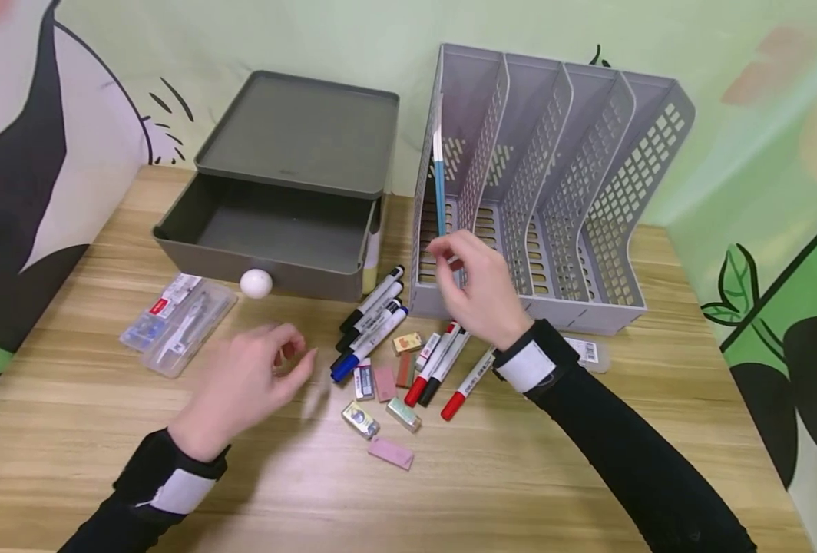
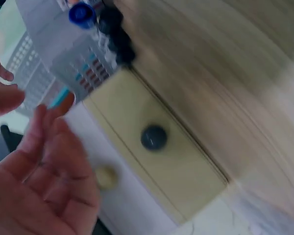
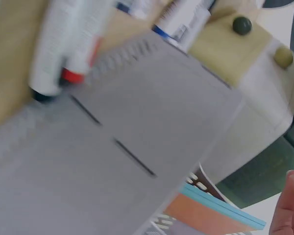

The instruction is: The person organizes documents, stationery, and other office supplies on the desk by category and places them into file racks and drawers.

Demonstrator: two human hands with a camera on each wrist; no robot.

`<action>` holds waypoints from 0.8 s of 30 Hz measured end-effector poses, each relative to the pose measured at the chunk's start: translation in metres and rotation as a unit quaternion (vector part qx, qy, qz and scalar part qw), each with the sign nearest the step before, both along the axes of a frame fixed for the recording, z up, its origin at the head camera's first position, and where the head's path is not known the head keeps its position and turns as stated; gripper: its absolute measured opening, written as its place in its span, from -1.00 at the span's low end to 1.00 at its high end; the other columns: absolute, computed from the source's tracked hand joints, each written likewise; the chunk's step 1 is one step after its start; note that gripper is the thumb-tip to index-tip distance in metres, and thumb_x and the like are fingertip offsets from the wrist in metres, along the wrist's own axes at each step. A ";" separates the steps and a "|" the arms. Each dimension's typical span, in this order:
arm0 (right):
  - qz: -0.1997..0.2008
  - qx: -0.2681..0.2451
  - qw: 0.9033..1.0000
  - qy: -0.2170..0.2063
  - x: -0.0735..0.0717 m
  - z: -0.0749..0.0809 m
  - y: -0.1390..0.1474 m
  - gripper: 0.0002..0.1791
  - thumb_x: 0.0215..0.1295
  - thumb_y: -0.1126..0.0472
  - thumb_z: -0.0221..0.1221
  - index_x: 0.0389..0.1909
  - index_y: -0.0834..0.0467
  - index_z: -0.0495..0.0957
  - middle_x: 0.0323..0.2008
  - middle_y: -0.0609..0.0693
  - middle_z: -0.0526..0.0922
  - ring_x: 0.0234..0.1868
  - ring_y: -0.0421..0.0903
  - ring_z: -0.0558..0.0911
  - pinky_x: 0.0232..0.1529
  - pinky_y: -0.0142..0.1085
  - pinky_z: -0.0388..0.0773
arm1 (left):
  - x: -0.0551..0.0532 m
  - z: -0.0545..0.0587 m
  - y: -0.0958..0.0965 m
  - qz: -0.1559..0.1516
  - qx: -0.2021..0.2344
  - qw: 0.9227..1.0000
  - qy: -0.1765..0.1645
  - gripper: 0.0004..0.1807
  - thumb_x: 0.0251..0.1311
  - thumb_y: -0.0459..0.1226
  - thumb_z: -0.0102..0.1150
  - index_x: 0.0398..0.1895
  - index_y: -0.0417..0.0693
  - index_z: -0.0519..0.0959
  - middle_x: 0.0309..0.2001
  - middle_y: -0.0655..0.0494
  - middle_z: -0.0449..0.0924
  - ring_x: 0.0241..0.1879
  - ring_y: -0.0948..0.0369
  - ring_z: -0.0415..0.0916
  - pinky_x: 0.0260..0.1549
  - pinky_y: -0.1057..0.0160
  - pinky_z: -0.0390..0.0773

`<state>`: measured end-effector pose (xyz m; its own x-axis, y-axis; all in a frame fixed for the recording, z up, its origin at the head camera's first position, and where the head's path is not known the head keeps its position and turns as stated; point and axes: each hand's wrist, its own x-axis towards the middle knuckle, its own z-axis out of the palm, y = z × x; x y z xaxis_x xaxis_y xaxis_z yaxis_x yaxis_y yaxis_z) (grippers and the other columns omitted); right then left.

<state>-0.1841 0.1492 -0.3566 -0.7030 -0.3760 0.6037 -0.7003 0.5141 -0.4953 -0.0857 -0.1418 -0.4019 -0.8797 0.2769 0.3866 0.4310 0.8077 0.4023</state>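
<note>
My right hand (image 1: 477, 288) hovers over the front of the grey file rack (image 1: 526, 307), at its leftmost compartment. Its fingers are loosely bent and nothing shows between them. Blue-edged booklets (image 1: 439, 188) stand upright in that compartment, just beyond the fingertips. My left hand (image 1: 249, 384) is above the table, in front of the grey drawer box (image 1: 298, 138), with relaxed fingers and no object in them. The box's upper drawer (image 1: 263, 257) is pulled out, its white knob (image 1: 256, 283) facing me. In the left wrist view, the left hand's fingers (image 2: 63, 156) are slightly bent.
Several markers (image 1: 374, 330) lie between the box and rack, with red-capped markers (image 1: 432, 365) closer to me. Around them are several erasers (image 1: 391, 453). Clear plastic cases (image 1: 187, 326) lie at the left; another case (image 1: 591, 355) is partly hidden behind the right wrist.
</note>
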 end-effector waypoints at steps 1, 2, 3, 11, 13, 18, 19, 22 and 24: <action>0.002 0.011 1.000 -0.006 0.004 -0.003 0.002 -0.75 0.35 0.36 -0.03 -0.14 0.30 0.61 -0.20 0.12 0.64 -0.20 -0.09 0.58 -0.17 -0.24 0.55 | -0.001 -0.002 0.003 -0.006 -0.007 1.000 -0.020 -0.84 0.13 -0.14 0.28 -0.43 -0.02 0.58 -0.50 0.19 0.50 -0.54 0.30 0.37 -0.54 0.26 0.41; 0.005 0.018 1.000 -0.013 0.008 -0.005 0.004 -0.75 0.35 0.37 -0.03 -0.13 0.30 0.61 -0.20 0.13 0.64 -0.20 -0.08 0.59 -0.16 -0.22 0.55 | -0.003 -0.003 0.007 -0.012 -0.013 0.999 -0.036 -0.84 0.13 -0.14 0.28 -0.41 -0.03 0.59 -0.47 0.18 0.52 -0.52 0.28 0.40 -0.52 0.24 0.43; 0.007 0.024 1.000 -0.019 0.012 -0.008 0.007 -0.75 0.34 0.37 -0.03 -0.13 0.30 0.61 -0.20 0.13 0.64 -0.20 -0.08 0.59 -0.16 -0.21 0.56 | -0.005 -0.004 0.012 -0.018 -0.018 0.998 -0.050 -0.82 0.13 -0.13 0.28 -0.39 -0.04 0.60 -0.45 0.16 0.54 -0.51 0.27 0.42 -0.51 0.23 0.45; 0.016 0.062 0.997 -0.034 0.029 -0.028 0.021 -0.76 0.32 0.38 0.01 -0.13 0.30 0.61 -0.21 0.13 0.65 -0.23 -0.10 0.62 -0.17 -0.21 0.58 | -0.022 -0.008 0.044 -0.032 -0.069 0.988 -0.136 -0.69 0.14 -0.10 0.31 -0.21 -0.14 0.62 -0.38 0.08 0.51 -0.50 0.21 0.37 -0.57 0.22 0.38; 0.020 0.074 0.997 -0.032 0.031 -0.033 0.023 -0.77 0.33 0.37 0.01 -0.14 0.30 0.61 -0.22 0.12 0.65 -0.27 -0.12 0.61 -0.22 -0.26 0.57 | -0.025 -0.011 0.050 -0.032 -0.085 0.984 -0.153 -0.67 0.13 -0.10 0.32 -0.19 -0.16 0.61 -0.34 0.02 0.53 -0.48 0.19 0.40 -0.55 0.21 0.41; 0.021 0.092 0.995 -0.024 0.034 -0.040 0.026 -0.79 0.32 0.37 0.03 -0.15 0.26 0.61 -0.24 0.08 0.65 -0.32 -0.17 0.56 -0.29 -0.32 0.52 | -0.031 -0.016 0.060 -0.033 -0.109 0.980 -0.163 -0.72 0.08 -0.14 0.36 -0.29 -0.15 0.58 -0.37 0.02 0.50 -0.48 0.16 0.43 -0.55 0.14 0.46; 0.021 0.093 0.995 -0.025 0.034 -0.041 0.027 -0.79 0.32 0.37 0.04 -0.14 0.26 0.61 -0.24 0.08 0.65 -0.31 -0.18 0.56 -0.29 -0.32 0.52 | -0.031 -0.017 0.061 -0.033 -0.110 0.981 -0.159 -0.73 0.07 -0.15 0.37 -0.32 -0.15 0.58 -0.39 0.02 0.49 -0.49 0.16 0.43 -0.55 0.14 0.47; 0.023 0.093 0.995 -0.031 0.035 -0.042 0.028 -0.79 0.31 0.37 0.04 -0.14 0.28 0.61 -0.22 0.10 0.65 -0.30 -0.16 0.58 -0.28 -0.32 0.53 | -0.033 -0.018 0.062 -0.032 -0.105 0.982 -0.153 -0.78 0.06 -0.19 0.37 -0.39 -0.14 0.56 -0.45 0.04 0.49 -0.53 0.17 0.41 -0.59 0.16 0.44; 0.023 0.093 0.995 -0.038 0.036 -0.043 0.029 -0.78 0.31 0.38 0.04 -0.13 0.29 0.61 -0.21 0.11 0.66 -0.29 -0.16 0.59 -0.28 -0.32 0.54 | -0.034 -0.019 0.062 -0.032 -0.100 0.983 -0.153 -0.80 0.06 -0.22 0.35 -0.43 -0.14 0.56 -0.48 0.05 0.48 -0.55 0.18 0.40 -0.61 0.18 0.42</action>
<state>-0.1484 0.1786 -0.3996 -0.7237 -0.5086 0.4664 -0.6890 0.5704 -0.4472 -0.1195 -0.0794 -0.4207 -0.9246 0.3791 0.0384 0.3669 0.8586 0.3581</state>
